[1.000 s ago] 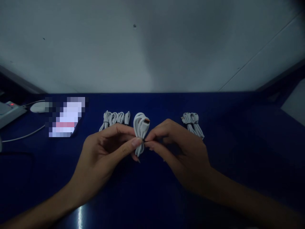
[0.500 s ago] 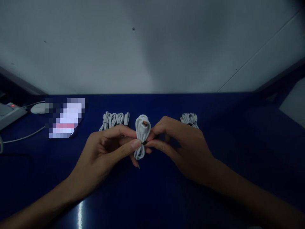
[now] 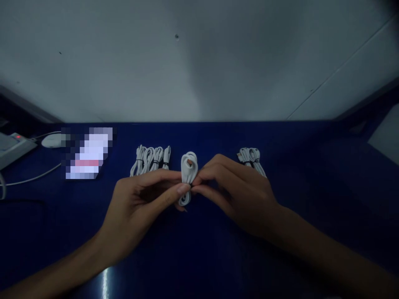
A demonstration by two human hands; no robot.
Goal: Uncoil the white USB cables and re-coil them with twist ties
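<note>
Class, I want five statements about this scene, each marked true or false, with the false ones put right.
1. The left hand holds the coiled white cable. True.
2. The right hand lies flat on the blue table. False: it is raised, pinching at the cable's dark tie.
3. Tied white bundles lie on either side of the held cable. True.
4. The pixelated bright object lies right of both hands. False: it lies left of them.
5. The held cable's connector shows orange. True.

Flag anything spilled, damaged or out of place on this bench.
No spill or visible damage. One oddity: the bright screen on the blue table, left side, is pixelated, so its content is unreadable. The cable bundle between left hand and right hand looks neatly coiled.
</note>
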